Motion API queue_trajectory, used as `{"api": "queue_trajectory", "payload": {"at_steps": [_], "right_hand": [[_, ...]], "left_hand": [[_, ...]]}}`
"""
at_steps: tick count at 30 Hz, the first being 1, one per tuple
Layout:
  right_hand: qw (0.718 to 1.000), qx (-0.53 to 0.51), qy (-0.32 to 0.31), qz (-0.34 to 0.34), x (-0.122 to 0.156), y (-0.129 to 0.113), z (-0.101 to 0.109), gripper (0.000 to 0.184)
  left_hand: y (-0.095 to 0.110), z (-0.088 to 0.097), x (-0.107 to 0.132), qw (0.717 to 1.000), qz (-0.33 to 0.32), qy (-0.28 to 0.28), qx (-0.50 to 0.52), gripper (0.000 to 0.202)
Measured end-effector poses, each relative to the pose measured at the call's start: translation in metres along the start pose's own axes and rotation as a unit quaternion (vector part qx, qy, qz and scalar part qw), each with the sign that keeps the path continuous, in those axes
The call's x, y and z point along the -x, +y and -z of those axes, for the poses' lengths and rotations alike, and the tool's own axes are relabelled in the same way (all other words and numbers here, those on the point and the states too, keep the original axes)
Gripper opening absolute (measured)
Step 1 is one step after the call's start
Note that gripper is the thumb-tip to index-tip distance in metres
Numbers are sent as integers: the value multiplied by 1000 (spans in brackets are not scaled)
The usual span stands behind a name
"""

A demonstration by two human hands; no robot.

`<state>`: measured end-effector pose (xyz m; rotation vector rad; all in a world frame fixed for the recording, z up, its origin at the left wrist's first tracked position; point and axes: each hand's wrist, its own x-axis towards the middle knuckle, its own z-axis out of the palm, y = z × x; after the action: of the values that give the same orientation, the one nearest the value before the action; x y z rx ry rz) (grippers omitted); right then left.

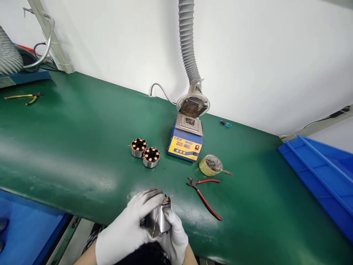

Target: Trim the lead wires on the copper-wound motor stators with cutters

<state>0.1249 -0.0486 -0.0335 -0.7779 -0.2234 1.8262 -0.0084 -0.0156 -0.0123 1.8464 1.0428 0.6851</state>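
Note:
In the head view my gloved left hand (135,217) is wrapped around the left and top of a shiny metal motor stator (164,223). My gloved right hand (175,235) grips the same stator from the right and below, its thumb pressed on the metal side. Thin copper wire ends stick out at the stator's top and along its side. Gloves hide much of it, so I cannot tell if it is one piece or more. Two other stators with copper coils, one stator (139,147) and another stator (151,157), stand side by side on the green bench.
A blue-and-yellow solder pot (184,141) stands under a fume hose (189,48). Beside it are a yellow round tub (205,167) with a metal strip and red-handled cutters (205,197). Yellow-handled pliers (23,96) lie far left; blue bins (320,173) stand right.

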Motion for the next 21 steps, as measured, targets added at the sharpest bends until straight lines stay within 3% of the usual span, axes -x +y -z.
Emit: {"api": "queue_trajectory", "payload": {"at_steps": [2, 4, 6, 9, 11, 14, 16, 18, 21], "right_hand": [[1000, 4, -10, 8, -1, 0, -2, 47], [1000, 6, -18, -1, -2, -1, -5, 49], [1000, -3, -19, -19, 0, -2, -6, 50], [999, -26, -21, -39, 1, -4, -5, 43], [998, -40, -7, -56, 2, -6, -3, 42], [994, -56, 50, -75, 0, -6, 2, 42], [994, -57, 73, -63, -1, -4, 5, 40], [996, -52, 65, -45, -3, -2, 5, 35], [997, -49, 24, -46, -3, 0, 1, 28]], "left_hand": [[6, 2, -9, 992, 64, 53, 99, 31], [11, 2, -21, 956, 180, 116, 198, 18], [12, 2, -32, 905, 273, 171, 277, 23], [5, 6, -36, 852, 267, 255, 371, 39], [-2, 9, -28, 876, 224, 212, 372, 48], [-2, 11, -17, 955, 159, 4, 252, 79], [5, 10, -16, 970, 126, -64, 196, 89], [15, 6, -21, 964, 135, -52, 225, 78], [25, -1, -35, 917, 240, 77, 310, 30]]}}
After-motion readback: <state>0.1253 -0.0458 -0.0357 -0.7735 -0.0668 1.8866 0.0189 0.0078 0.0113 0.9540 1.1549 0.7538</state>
